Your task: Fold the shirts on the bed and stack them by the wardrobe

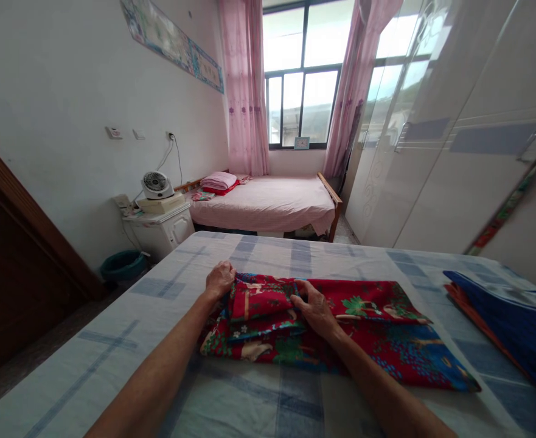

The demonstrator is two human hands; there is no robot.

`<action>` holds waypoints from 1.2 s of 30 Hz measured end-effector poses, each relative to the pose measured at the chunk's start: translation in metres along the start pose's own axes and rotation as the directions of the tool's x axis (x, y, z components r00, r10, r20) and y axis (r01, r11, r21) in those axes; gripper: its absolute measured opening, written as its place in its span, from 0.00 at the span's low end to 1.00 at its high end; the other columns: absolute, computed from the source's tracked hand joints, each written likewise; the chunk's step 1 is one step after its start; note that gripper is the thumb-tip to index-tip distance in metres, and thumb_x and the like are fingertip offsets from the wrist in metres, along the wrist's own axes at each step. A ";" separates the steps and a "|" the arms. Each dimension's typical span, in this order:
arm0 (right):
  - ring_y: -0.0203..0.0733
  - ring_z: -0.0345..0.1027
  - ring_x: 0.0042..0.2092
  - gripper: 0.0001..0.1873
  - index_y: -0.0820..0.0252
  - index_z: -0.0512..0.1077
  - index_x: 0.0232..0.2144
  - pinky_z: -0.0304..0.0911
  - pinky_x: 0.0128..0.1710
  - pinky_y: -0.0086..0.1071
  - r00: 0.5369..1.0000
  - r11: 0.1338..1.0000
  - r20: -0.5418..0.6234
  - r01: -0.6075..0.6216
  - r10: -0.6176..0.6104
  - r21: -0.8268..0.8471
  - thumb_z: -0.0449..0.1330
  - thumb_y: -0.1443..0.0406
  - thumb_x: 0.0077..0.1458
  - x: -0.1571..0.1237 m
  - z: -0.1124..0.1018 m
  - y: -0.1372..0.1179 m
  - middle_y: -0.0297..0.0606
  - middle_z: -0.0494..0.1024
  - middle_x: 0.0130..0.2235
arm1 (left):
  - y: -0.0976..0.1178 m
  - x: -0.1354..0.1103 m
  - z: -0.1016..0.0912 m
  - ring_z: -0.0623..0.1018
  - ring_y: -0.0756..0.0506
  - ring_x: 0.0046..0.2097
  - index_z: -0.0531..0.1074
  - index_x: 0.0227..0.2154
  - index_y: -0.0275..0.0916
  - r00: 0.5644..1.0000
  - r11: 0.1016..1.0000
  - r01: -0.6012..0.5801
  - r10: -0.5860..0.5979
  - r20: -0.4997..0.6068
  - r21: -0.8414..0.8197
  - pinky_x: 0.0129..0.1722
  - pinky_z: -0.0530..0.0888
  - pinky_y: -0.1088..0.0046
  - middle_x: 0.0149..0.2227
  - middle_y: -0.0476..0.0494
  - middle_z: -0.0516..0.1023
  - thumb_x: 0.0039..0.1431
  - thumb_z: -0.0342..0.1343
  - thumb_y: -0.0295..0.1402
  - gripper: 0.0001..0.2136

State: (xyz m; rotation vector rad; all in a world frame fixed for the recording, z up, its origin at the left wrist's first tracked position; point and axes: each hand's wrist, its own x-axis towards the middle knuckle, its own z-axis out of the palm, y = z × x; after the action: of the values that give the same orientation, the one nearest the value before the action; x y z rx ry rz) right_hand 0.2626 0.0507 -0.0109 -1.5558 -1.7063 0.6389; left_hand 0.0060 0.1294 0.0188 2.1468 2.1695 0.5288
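A red patterned cloth [377, 301] with green, blue and white figures lies partly folded across the bed in front of me. Its left end is doubled over into a smaller layered flap. My left hand [221, 278] is closed on the far left corner of that flap. At the flap's right edge, my right hand [314, 305] pinches the fabric between thumb and fingers. The right part of the cloth stretches out flat toward the right, its near corner lying on the sheet.
The bed has a blue and white checked sheet [158, 322]. Dark blue clothing [509, 322] lies at the right edge. Beyond stand a pink-covered bed [268, 198], a nightstand [176, 228] with a fan [157, 184], a bin [124, 266] and a white wardrobe [432, 152].
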 end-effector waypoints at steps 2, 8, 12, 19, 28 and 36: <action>0.46 0.67 0.43 0.26 0.64 0.64 0.53 0.61 0.44 0.37 0.997 0.997 -0.065 0.034 -0.039 -0.066 0.52 0.58 0.53 -0.002 0.001 0.000 0.43 0.75 0.41 | 0.012 -0.012 -0.009 0.72 0.38 0.49 0.72 0.41 0.31 0.998 1.000 -0.030 0.030 -0.058 0.008 0.48 0.67 0.63 0.46 0.31 0.73 0.59 0.43 0.31 0.15; 0.46 0.41 0.65 0.25 0.57 0.59 0.58 0.40 0.61 0.43 0.905 0.837 -0.044 0.372 -0.423 -0.401 0.48 0.61 0.59 -0.012 0.007 -0.015 0.39 0.56 0.63 | 0.043 -0.066 -0.012 0.54 0.41 0.64 0.66 0.54 0.43 0.838 0.840 -0.542 0.542 -0.070 0.014 0.62 0.53 0.58 0.61 0.45 0.61 0.64 0.40 0.35 0.19; 0.46 0.41 0.65 0.30 0.55 0.55 0.61 0.37 0.62 0.44 0.923 0.808 0.154 0.383 -0.352 -0.447 0.47 0.52 0.59 -0.017 0.011 -0.008 0.37 0.53 0.64 | 0.033 -0.083 0.015 0.51 0.38 0.65 0.59 0.59 0.42 0.864 0.867 -0.498 0.494 0.095 0.021 0.61 0.51 0.52 0.63 0.43 0.56 0.64 0.39 0.43 0.23; 0.49 0.42 0.65 0.36 0.59 0.55 0.61 0.38 0.61 0.47 0.980 0.809 0.149 0.191 -0.129 -0.556 0.41 0.46 0.58 -0.025 -0.013 0.027 0.41 0.53 0.64 | 0.015 -0.078 0.030 0.54 0.39 0.64 0.57 0.60 0.36 0.929 0.934 -0.352 0.339 0.148 0.069 0.61 0.53 0.56 0.63 0.38 0.55 0.64 0.37 0.46 0.27; 0.49 0.50 0.62 0.24 0.59 0.67 0.53 0.47 0.58 0.48 0.987 0.703 -0.146 -0.052 -0.073 -0.709 0.46 0.61 0.57 -0.064 -0.138 0.114 0.43 0.65 0.58 | 0.005 -0.089 -0.001 0.55 0.38 0.64 0.62 0.57 0.41 0.867 0.869 -0.495 0.495 0.052 -0.012 0.59 0.57 0.55 0.62 0.38 0.58 0.59 0.48 0.43 0.24; 0.48 0.59 0.57 0.23 0.55 0.73 0.45 0.56 0.52 0.43 0.981 0.693 -0.176 -0.073 -0.080 -0.717 0.49 0.70 0.48 -0.080 -0.179 0.131 0.40 0.72 0.52 | 0.005 -0.103 -0.023 0.64 0.40 0.59 0.68 0.52 0.42 0.827 0.814 -0.562 0.547 0.130 0.147 0.56 0.63 0.61 0.58 0.42 0.66 0.50 0.50 0.23 0.24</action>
State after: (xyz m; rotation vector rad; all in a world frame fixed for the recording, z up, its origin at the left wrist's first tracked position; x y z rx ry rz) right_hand 0.4843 -0.0290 -0.0172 -2.0524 -1.9126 -0.2631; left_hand 0.0086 0.0238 0.0204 2.8550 1.5670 0.2544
